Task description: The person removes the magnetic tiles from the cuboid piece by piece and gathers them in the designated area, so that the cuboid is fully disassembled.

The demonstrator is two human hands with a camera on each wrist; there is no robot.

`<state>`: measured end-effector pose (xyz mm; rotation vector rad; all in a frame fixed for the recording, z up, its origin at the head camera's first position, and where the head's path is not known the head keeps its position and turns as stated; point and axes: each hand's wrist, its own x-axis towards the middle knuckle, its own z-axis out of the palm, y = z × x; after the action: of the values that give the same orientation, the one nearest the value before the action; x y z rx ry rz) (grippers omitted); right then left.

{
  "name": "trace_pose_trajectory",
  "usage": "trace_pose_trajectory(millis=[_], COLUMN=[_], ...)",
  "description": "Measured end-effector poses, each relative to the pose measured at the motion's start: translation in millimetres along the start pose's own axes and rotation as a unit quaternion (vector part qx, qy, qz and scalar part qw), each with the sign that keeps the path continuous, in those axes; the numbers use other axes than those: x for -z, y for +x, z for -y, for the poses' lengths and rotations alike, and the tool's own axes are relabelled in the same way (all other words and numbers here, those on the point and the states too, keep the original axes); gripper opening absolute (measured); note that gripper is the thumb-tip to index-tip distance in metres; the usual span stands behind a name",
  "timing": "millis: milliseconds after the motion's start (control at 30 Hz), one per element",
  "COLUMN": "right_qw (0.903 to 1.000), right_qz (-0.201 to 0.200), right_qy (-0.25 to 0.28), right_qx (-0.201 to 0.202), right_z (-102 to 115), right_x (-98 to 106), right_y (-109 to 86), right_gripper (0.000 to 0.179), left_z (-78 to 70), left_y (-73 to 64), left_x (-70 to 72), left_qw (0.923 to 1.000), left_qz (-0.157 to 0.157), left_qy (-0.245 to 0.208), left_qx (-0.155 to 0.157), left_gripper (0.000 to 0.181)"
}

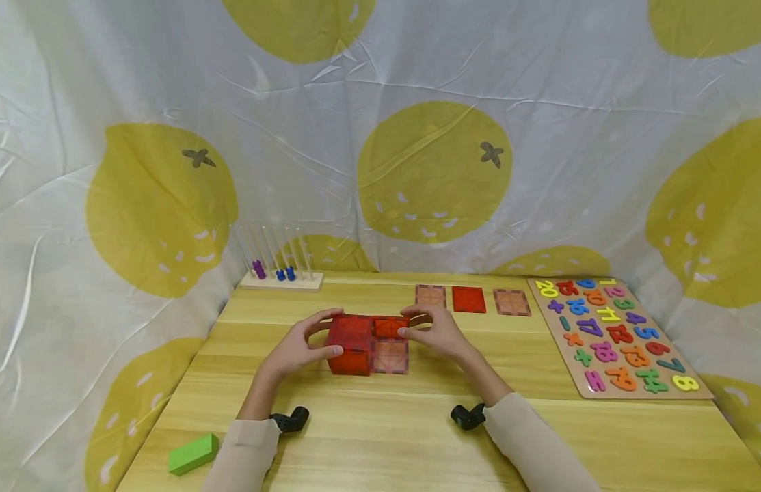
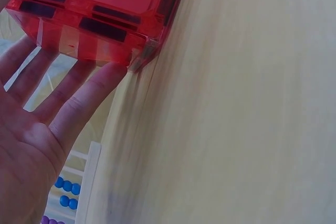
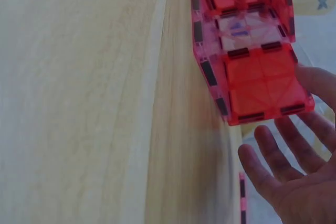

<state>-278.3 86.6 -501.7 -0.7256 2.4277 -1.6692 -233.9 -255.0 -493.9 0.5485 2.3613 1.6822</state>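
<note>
In the head view a cube of see-through red magnetic tiles (image 1: 349, 335) stands mid-table. My left hand (image 1: 300, 347) holds it from the left, thumb at the near side and fingers at the far side. The left wrist view shows fingertips (image 2: 116, 72) against the cube's face (image 2: 110, 9). To the cube's right, a red magnetic tile (image 1: 389, 329) stands upright behind a paler tile (image 1: 390, 358) lying flat. My right hand (image 1: 438, 333) pinches the upright tile's right edge, the thumb in front; the right wrist view shows that tile (image 3: 265, 82) too.
Behind the hands lie two pale tiles (image 1: 431, 296) (image 1: 512, 302) and one red tile (image 1: 469, 299). A bead counting frame (image 1: 282, 281) stands back left. A number puzzle board (image 1: 620, 342) lies right, a green block (image 1: 193, 454) front left. A lemon-print cloth (image 1: 306, 171) hangs behind.
</note>
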Motion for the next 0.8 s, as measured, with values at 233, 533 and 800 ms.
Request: trace_pose_trajectory(millis=[233,533,800], right_qw=[0.9998,0.9991,0.9984], right_qz=[0.004,0.000,-0.007], right_qy=[-0.015,-0.038,-0.055], right_qx=[-0.009,-0.019,-0.015], right_z=[-4,-4,-4], right_x=[-9,-14,-14], right_y=[3.0,4.9,4.3], right_gripper=[0.033,0.029,0.020], left_z=[1.1,3.8,0.8], left_y=[0.6,0.9,-0.5], left_x=[-0.4,0.5,0.6], left_qw=[1.0000,1.0000,1.0000], left_qz=[0.002,0.002,0.003], left_qy=[-0.003,0.000,-0.004], left_qx=[-0.001,0.004,0.008], left_gripper=[0.075,0.075,0.075])
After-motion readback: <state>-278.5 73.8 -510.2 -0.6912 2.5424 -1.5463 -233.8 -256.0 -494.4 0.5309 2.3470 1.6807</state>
